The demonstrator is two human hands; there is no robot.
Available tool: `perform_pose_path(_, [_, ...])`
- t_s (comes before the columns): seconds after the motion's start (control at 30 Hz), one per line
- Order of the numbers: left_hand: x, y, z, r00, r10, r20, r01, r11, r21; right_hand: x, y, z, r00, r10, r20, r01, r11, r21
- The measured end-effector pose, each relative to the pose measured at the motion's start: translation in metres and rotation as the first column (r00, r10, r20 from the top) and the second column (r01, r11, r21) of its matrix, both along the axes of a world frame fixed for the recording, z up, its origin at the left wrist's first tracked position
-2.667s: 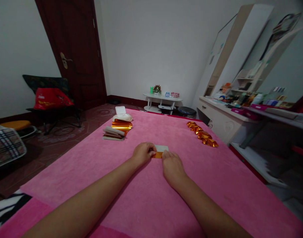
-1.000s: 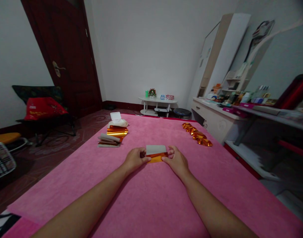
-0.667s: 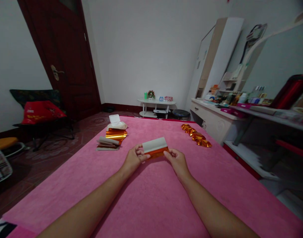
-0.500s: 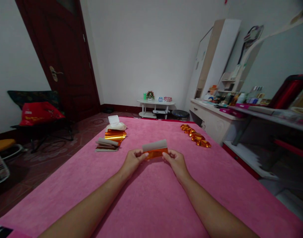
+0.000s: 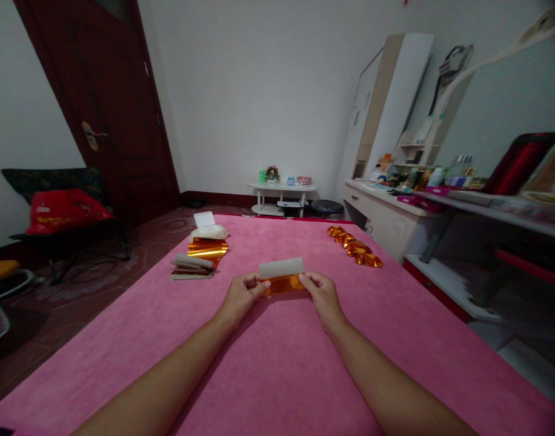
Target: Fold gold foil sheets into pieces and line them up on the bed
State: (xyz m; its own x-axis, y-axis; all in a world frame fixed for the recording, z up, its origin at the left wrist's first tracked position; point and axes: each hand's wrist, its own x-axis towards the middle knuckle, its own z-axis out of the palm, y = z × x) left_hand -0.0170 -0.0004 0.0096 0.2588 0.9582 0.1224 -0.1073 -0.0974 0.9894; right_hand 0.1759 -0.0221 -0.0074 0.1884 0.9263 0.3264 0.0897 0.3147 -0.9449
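Between my hands, just above the pink cloth, is a strip of shiny orange foil. A grey piece of card or paper lies along the foil's far edge. My left hand pinches the foil's left end, thumb on top. At the right end, my right hand grips it the same way. Further off to the left lie a stack of grey paper pieces and a bright orange foil sheet. Several twisted orange foil pieces form a row at the right.
Behind the foil sheet stands an opened white pack with its lid up. A low white table is beyond the cloth's far edge. On the right is a white dresser; a chair with a red bag stands left.
The whole view has shifted slightly. The grey piece has turned a little more level, and more orange foil shows between my hands. Both hands keep their grip.
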Motion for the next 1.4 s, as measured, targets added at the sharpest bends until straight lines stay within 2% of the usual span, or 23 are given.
perform_pose_path(0.13, [0.001, -0.002, 0.002, 0.999, 0.046, -0.006, -0.046, 0.999, 0.013, -0.001, -0.002, 0.002, 1.0, -0.013, 0.011, 0.013, 1.0, 0.01])
perform_pose_path(0.27, [-0.002, 0.002, -0.003, 0.995, 0.076, -0.069, -0.071, 0.995, 0.073, 0.0, -0.001, 0.0, 0.998, -0.023, 0.05, 0.022, 1.0, 0.005])
perform_pose_path(0.33, [-0.004, 0.006, -0.009, 0.987, 0.096, -0.13, -0.079, 0.989, 0.128, 0.001, 0.0, -0.002, 0.993, -0.056, 0.101, 0.059, 0.998, -0.025])
perform_pose_path(0.4, [-0.007, 0.01, -0.015, 0.955, 0.149, -0.256, -0.097, 0.974, 0.204, 0.002, 0.001, -0.003, 0.967, -0.129, 0.219, 0.145, 0.988, -0.057])
perform_pose_path(0.5, [-0.009, 0.013, -0.019, 0.821, 0.272, -0.503, -0.123, 0.943, 0.309, 0.001, 0.001, -0.003, 0.849, -0.225, 0.478, 0.292, 0.954, -0.07])
perform_pose_path(0.6, [-0.008, 0.014, -0.019, 0.646, 0.357, -0.675, -0.137, 0.924, 0.358, -0.003, -0.001, 0.003, 0.676, -0.227, 0.701, 0.396, 0.914, -0.085])
perform_pose_path(0.67, [-0.007, 0.014, -0.017, 0.551, 0.368, -0.749, -0.134, 0.925, 0.356, -0.007, -0.002, 0.006, 0.571, -0.209, 0.794, 0.457, 0.884, -0.097])
perform_pose_path(0.77, [-0.007, 0.013, -0.015, 0.487, 0.393, -0.78, -0.119, 0.914, 0.387, -0.011, -0.001, 0.009, 0.491, -0.171, 0.854, 0.5, 0.858, -0.116])
perform_pose_path(0.87, [-0.007, 0.014, -0.014, 0.498, 0.519, -0.694, -0.106, 0.831, 0.545, -0.012, -0.002, 0.008, 0.455, -0.155, 0.877, 0.504, 0.857, -0.11])
perform_pose_path(0.93, [-0.005, 0.016, -0.015, 0.542, 0.536, -0.648, -0.029, 0.782, 0.623, -0.012, -0.003, 0.008, 0.431, -0.188, 0.883, 0.498, 0.865, -0.059])
perform_pose_path(1.03, [-0.001, 0.019, -0.019, 0.628, 0.35, -0.695, 0.262, 0.745, 0.613, -0.013, -0.006, 0.009, 0.374, -0.25, 0.893, 0.424, 0.903, 0.075])
perform_pose_path(1.1, [0.001, 0.02, -0.02, 0.626, 0.238, -0.743, 0.424, 0.695, 0.58, -0.016, -0.008, 0.011, 0.321, -0.24, 0.916, 0.316, 0.939, 0.135])
perform_pose_path(1.2, [0.002, 0.015, -0.018, 0.561, 0.266, -0.784, 0.496, 0.65, 0.576, -0.025, -0.009, 0.012, 0.28, -0.156, 0.947, 0.148, 0.982, 0.118])
perform_pose_path(1.3, [0.001, 0.007, -0.014, 0.506, 0.312, -0.804, 0.522, 0.631, 0.574, -0.039, -0.011, 0.007, 0.388, -0.068, 0.919, 0.02, 0.998, 0.065])
perform_pose_path(1.4, [0.001, 0.001, -0.013, 0.439, 0.346, -0.829, 0.509, 0.664, 0.547, -0.056, -0.015, 0.001, 0.503, 0.032, 0.864, -0.07, 0.998, 0.003])
